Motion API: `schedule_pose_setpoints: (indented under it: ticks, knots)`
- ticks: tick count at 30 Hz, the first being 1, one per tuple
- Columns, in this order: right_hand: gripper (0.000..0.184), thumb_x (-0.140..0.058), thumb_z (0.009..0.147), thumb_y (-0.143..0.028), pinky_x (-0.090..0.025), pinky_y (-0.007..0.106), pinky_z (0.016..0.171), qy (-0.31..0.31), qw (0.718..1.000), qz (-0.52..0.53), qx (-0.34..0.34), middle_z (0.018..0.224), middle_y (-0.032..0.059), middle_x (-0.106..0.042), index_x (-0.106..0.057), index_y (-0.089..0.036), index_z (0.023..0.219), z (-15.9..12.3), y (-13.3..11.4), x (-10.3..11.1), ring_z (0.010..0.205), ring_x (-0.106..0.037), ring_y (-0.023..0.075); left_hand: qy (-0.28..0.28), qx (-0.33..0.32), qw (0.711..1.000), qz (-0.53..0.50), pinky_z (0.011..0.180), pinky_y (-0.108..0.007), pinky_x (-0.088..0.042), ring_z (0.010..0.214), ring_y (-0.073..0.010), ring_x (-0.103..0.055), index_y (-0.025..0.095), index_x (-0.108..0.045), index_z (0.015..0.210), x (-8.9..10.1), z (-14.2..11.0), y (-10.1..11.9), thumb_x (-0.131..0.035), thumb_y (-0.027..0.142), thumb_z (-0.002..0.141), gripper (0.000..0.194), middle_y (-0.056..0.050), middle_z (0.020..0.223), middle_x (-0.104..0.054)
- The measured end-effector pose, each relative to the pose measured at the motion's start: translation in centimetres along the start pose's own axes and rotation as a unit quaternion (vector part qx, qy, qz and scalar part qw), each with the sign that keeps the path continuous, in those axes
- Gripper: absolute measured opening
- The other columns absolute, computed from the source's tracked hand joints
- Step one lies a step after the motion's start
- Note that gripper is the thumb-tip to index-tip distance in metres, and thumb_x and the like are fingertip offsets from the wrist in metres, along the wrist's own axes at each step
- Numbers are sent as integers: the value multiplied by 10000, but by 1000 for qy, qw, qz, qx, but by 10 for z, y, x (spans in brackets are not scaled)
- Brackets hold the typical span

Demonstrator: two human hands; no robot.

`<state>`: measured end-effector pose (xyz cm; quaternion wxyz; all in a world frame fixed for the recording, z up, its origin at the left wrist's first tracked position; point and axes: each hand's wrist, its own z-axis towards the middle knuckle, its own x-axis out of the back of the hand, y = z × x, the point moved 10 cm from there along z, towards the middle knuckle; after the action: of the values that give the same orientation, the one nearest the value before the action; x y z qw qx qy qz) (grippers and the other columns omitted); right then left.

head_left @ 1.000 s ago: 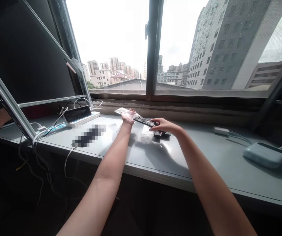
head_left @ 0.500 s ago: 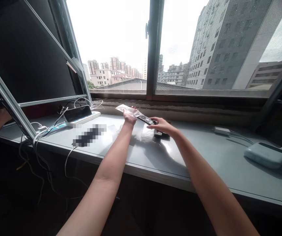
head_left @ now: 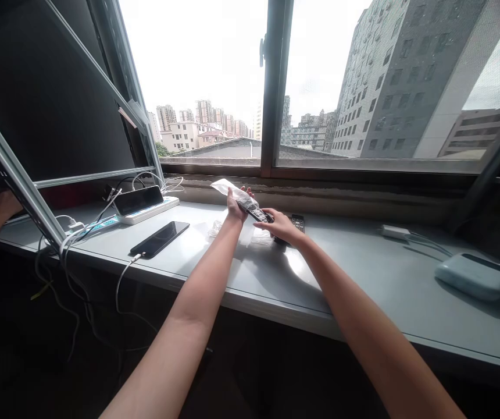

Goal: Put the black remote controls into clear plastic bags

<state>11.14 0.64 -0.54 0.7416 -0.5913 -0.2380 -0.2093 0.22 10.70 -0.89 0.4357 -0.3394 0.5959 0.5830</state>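
Observation:
A black remote control [head_left: 260, 215] is held up over the table, slanting down to the right, its far part inside a clear plastic bag [head_left: 222, 187]. My left hand [head_left: 236, 208] is closed around the bag and the covered part of the remote. The bare near end of the remote is gripped between the thumb and fingers of my right hand [head_left: 283, 226]. Just behind my right hand, another dark remote [head_left: 297, 222] lies on the table, partly hidden. Crumpled clear plastic [head_left: 214, 228] lies left of my left forearm.
On the table [head_left: 363, 285], a phone [head_left: 160, 239] with a white cable lies left. Behind it, another phone [head_left: 139, 201] leans at a white power strip [head_left: 169, 203]. A blue-grey device [head_left: 475, 276] and white adapter [head_left: 395, 232] lie right. Another person's hand [head_left: 8, 203] shows far left.
My left hand and the bag have moved right, toward my right hand. More of the remote is now covered by the bag, and less of its bare face shows.

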Motion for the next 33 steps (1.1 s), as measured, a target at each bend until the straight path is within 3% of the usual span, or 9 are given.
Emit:
schedule_pose_setpoints:
  ticks: [5, 9, 14, 19, 23, 28, 33]
  knots:
    - [649, -764, 810, -369, -472, 208, 523, -18, 999, 34, 11, 904, 41, -707, -530, -181, 1385, 0, 0, -6, 573, -576, 102, 3, -16, 1000, -5, 601, -242, -477, 566, -124, -572, 143, -612, 1014, 4, -1, 8, -410, 522, 984, 431, -53, 767, -631]
    - [686, -746, 819, -434, -504, 246, 631, 13, 1000, -9, 10, 945, 51, -706, -504, -185, 1410, 0, -2, 1, 561, -586, 106, 6, -11, 1000, 12, 614, -252, -487, 584, -135, -598, 145, -605, 1039, 2, 0, 5, -448, 492, 983, 384, -49, 760, -637]
    - [752, -681, 857, -500, -510, 297, 759, 76, 996, -34, -13, 1052, 113, -708, -409, -168, 1474, -2, 0, 9, 757, -675, 193, -13, 35, 995, 91, 658, -259, -508, 656, -150, -660, 138, -626, 1049, -16, -6, -22, -511, 336, 994, 235, -67, 788, -693]
    - [842, -678, 855, -502, -508, 310, 781, 136, 990, -12, -47, 1068, 116, -717, -299, -165, 1527, -2, 10, 24, 842, -699, 237, -60, 70, 981, 173, 749, -277, -511, 671, -155, -664, 95, -646, 850, -35, -20, -55, -511, 224, 991, 234, -116, 772, -707]
    - [619, -661, 874, -478, -503, 286, 755, 153, 987, -13, -49, 1069, 107, -718, -500, -168, 1385, -2, 9, 33, 825, -700, 218, -76, 65, 980, 173, 762, -324, -531, 741, -201, -680, 136, -618, 818, -41, -24, -59, -516, 266, 987, 236, -130, 822, -712]
    - [516, -701, 858, -451, -491, 243, 667, 125, 992, -4, -30, 937, 61, -712, -569, -151, 1257, -2, 2, 25, 647, -661, 148, -55, 39, 993, 97, 749, -364, -568, 838, -255, -704, 146, -633, 970, -31, -17, -40, -421, 481, 1000, 398, -128, 856, -708]
    - [433, -717, 858, -331, -479, 232, 579, 37, 998, 47, -7, 825, 13, -650, -558, -146, 1216, -1, -3, 0, 541, -587, 106, 22, 18, 999, 24, 668, -251, -544, 613, -143, -659, 152, -611, 961, -8, -7, -24, -495, 435, 984, 306, -48, 736, -668]
